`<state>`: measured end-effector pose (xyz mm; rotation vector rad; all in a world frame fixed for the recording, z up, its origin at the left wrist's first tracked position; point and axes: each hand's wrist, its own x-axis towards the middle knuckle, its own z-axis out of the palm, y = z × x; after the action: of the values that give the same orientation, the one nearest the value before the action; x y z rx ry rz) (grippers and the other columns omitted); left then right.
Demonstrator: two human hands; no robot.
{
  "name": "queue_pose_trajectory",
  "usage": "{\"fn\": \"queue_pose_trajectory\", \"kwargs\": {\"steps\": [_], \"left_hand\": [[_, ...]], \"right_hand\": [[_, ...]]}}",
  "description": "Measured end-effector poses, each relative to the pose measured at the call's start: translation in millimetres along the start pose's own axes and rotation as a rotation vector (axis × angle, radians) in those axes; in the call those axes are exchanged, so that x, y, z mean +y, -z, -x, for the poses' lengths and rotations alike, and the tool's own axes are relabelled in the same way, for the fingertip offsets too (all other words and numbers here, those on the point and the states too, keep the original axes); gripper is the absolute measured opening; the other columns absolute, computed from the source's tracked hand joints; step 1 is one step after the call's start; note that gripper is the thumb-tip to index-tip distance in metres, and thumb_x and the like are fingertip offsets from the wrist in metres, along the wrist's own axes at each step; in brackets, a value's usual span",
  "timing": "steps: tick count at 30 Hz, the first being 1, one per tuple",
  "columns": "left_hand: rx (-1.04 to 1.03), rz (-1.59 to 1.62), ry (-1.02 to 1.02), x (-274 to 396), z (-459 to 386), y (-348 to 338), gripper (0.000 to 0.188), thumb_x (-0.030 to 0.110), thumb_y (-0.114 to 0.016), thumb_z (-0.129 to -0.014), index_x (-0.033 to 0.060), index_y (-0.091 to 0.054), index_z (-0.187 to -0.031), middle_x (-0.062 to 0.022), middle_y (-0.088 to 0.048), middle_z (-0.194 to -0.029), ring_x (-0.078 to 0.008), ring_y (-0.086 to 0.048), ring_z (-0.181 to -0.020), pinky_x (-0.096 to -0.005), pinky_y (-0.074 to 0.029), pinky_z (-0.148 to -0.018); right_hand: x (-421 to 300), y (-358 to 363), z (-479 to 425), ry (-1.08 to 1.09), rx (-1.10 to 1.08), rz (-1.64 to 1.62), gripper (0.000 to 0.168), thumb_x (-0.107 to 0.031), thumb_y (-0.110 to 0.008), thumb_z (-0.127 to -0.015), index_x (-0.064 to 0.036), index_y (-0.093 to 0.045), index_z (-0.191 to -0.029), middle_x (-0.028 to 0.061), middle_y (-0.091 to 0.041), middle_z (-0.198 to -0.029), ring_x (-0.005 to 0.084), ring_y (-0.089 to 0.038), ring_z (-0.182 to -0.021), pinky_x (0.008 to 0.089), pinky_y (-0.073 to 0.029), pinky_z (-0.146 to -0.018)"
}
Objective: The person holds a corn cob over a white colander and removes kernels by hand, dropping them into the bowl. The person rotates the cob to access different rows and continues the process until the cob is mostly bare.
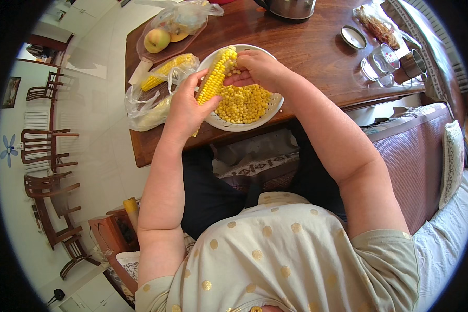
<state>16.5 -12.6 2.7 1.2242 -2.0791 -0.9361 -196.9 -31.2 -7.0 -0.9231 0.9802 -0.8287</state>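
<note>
An ear of yellow corn (215,76), partly stripped of its kernels, is gripped around its lower half by my left hand (187,103). It tilts up and away over a white perforated colander (273,107). My right hand (259,68) touches the ear's right side near the top, thumb bent against the kernels, with a few loose kernels (234,72) at its fingers. A heap of loose corn kernels (243,104) lies in the colander. Left of it, a clear plastic bag (134,111) holds more corn ears (167,72).
A tray with an apple (156,40) and bagged food stands at the far left of the wooden table (308,50). A dark metal pot (290,8) is at the back. On the right are a glass mug (380,62), a metal cup (411,66), a round lid (353,37) and bagged food (378,25).
</note>
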Motion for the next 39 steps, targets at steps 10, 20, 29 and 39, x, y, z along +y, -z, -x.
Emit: {"fn": "queue_pose_trajectory", "kwargs": {"steps": [10,20,29,39], "left_hand": [[0.024,-0.212,-0.102,-2,1,3,0.056,0.009,-0.072,-0.079,0.0061,-0.048,-0.130,-0.0094,-0.059,-0.112,-0.0150,-0.058,-0.098,-0.0277,-0.049,-0.082],[-0.035,0.046,0.028,-6,1,4,0.055,0.007,-0.069,-0.082,0.0060,-0.046,-0.132,-0.0085,-0.057,-0.108,-0.0126,-0.057,-0.097,-0.0262,-0.049,-0.082],[-0.044,0.004,0.008,1,0,6,0.055,0.007,-0.068,-0.083,0.0040,-0.044,-0.133,-0.0075,-0.054,-0.111,-0.0122,-0.057,-0.096,-0.0253,-0.049,-0.082],[-0.038,0.067,0.031,-8,0,7,0.057,0.008,-0.069,-0.084,0.0033,-0.043,-0.134,-0.0072,-0.053,-0.111,-0.0127,-0.056,-0.097,-0.0252,-0.049,-0.083]], "right_hand": [[-4,-3,2,-0.028,0.036,0.011,0.041,-0.026,-0.037,-0.097,0.004,-0.045,-0.123,0.0183,-0.061,-0.110,0.0198,-0.067,-0.092,0.0271,-0.055,-0.080],[-6,-1,4,-0.017,0.005,-0.033,0.042,-0.030,-0.037,-0.098,0.004,-0.048,-0.121,0.0172,-0.061,-0.111,0.0190,-0.067,-0.094,0.0274,-0.055,-0.083],[-3,-3,4,0.025,0.061,0.062,0.041,-0.029,-0.036,-0.098,0.002,-0.050,-0.121,0.0161,-0.063,-0.108,0.0186,-0.067,-0.095,0.0265,-0.055,-0.081],[-8,-5,4,0.000,0.049,-0.059,0.042,-0.031,-0.036,-0.097,0.001,-0.051,-0.118,0.0149,-0.065,-0.105,0.0194,-0.067,-0.094,0.0284,-0.054,-0.083]]}}
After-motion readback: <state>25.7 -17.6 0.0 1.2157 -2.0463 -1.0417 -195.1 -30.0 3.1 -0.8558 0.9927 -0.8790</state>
